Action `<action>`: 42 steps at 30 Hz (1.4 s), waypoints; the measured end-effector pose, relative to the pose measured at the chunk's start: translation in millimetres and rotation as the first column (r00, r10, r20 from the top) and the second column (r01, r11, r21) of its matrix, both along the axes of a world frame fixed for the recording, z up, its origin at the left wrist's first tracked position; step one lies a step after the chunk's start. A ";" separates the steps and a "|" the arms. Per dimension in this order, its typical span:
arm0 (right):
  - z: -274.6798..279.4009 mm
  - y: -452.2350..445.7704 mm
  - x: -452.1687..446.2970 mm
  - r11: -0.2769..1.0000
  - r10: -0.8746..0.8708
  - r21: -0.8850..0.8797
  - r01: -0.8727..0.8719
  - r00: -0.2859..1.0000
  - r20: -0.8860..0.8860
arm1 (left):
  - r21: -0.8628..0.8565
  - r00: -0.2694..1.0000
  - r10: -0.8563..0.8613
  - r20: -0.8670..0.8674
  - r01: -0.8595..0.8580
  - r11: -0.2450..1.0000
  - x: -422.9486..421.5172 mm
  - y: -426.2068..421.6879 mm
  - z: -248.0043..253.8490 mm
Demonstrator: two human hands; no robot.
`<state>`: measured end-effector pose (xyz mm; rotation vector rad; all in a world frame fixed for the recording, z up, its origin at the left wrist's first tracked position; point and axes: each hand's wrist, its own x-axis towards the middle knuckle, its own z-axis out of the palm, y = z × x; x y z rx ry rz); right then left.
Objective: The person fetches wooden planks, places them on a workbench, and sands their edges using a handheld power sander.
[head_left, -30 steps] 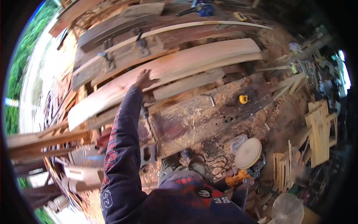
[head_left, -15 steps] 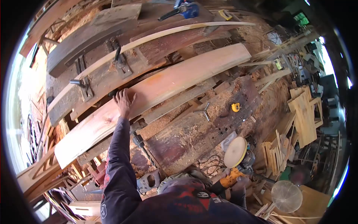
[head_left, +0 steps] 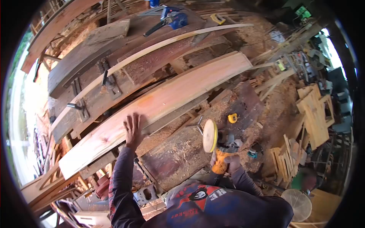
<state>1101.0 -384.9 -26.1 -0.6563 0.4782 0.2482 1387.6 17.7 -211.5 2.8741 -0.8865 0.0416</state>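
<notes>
My left hand (head_left: 134, 130) lies with fingers spread on the near edge of a long, pale pinkish wooden plank (head_left: 171, 97). My right hand (head_left: 232, 162) is closed round the orange body of a disc sander (head_left: 220, 163). Its round, yellow-edged sanding pad (head_left: 209, 135) is raised in front of me, tilted up and apart from the plank. Part of the right hand's grip is hidden behind the tool. A yellow tape measure (head_left: 232, 118) rests on the bench just beyond the sander.
Wood shavings cover the dark workbench (head_left: 163, 159). Behind the plank runs a thin curved strip (head_left: 152, 49) beside black clamps (head_left: 110, 85). A blue power tool (head_left: 176, 21) sits at the back. A long drill bit (head_left: 142, 171) lies near my left arm; offcuts (head_left: 285, 159) stand to the right.
My right hand has lifted the disc sander from low on the right up and leftward over the bench. My left hand has slid toward the plank's near edge.
</notes>
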 end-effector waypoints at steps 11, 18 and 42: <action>-5.5 -81.1 -36.5 0.972 -0.221 0.093 0.218 0.975 0.026 | 0.315 0.958 -0.036 -0.285 0.129 0.940 38.0 -22.0 85.6; 0.7 -87.1 -49.4 0.936 -0.353 -0.019 0.353 0.935 -0.031 | 0.055 0.980 0.025 -0.199 -0.015 0.998 112.7 -6.1 138.0; -19.2 -85.5 14.4 0.989 -0.149 -0.002 0.149 0.987 0.059 | 0.191 0.790 0.168 0.590 -0.339 0.921 29.0 -26.9 355.2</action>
